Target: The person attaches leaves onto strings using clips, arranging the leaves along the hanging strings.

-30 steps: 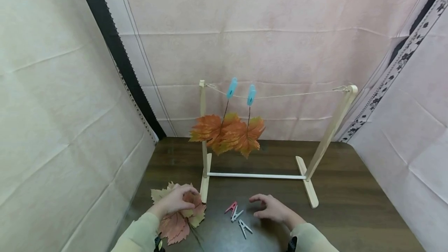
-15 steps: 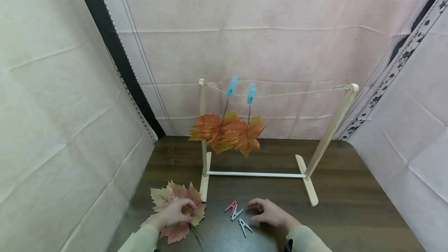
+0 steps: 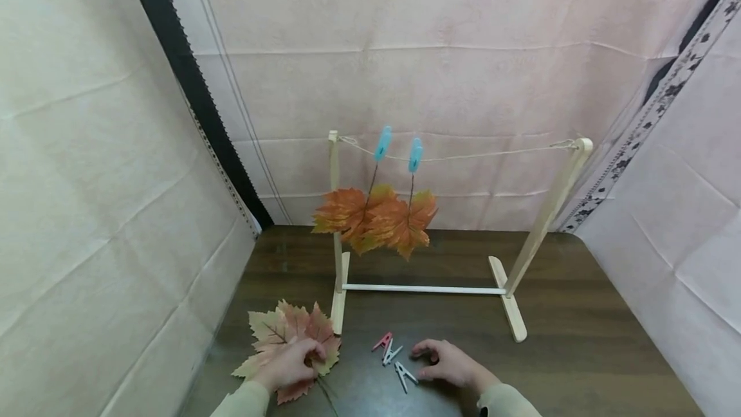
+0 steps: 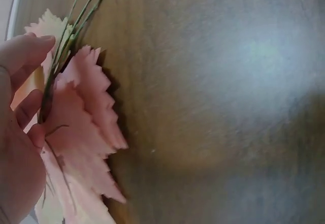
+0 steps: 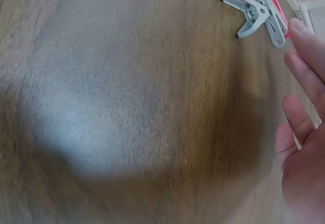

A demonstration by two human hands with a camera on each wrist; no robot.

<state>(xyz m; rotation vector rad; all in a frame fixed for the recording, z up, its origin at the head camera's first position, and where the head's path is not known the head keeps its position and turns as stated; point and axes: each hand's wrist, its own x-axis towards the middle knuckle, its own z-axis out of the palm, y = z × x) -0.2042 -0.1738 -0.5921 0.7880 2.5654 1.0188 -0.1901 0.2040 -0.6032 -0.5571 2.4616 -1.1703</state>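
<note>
My left hand [image 3: 289,363] rests over a pile of pinkish, cream-edged artificial maple leaves [image 3: 272,327] at the front left of the table. Its fingers bend loosely, with a gap between thumb and index finger. In the left wrist view, thin green stems [image 4: 76,28] run past the fingertips, and toothed pink leaves [image 4: 76,112] lie beneath the hand. My right hand [image 3: 454,363] hovers with relaxed fingers, holding nothing, just right of the clothespins. Those are one pink clothespin [image 3: 383,341] and two pale grey ones, the nearer grey clothespin [image 3: 404,376] lying apart.
Behind the hands stands a wooden frame [image 3: 544,224] with a string [image 3: 492,154] across its top. Two blue clothespins [image 3: 383,143] on the string hold orange leaves [image 3: 405,224] by their stems. A white rod [image 3: 422,288] joins the frame's feet. Cloth walls surround the table [image 3: 590,340].
My left hand has slid down over the leaf pile toward the stems, uncovering the upper leaves. My right hand has shifted slightly toward the table's front edge.
</note>
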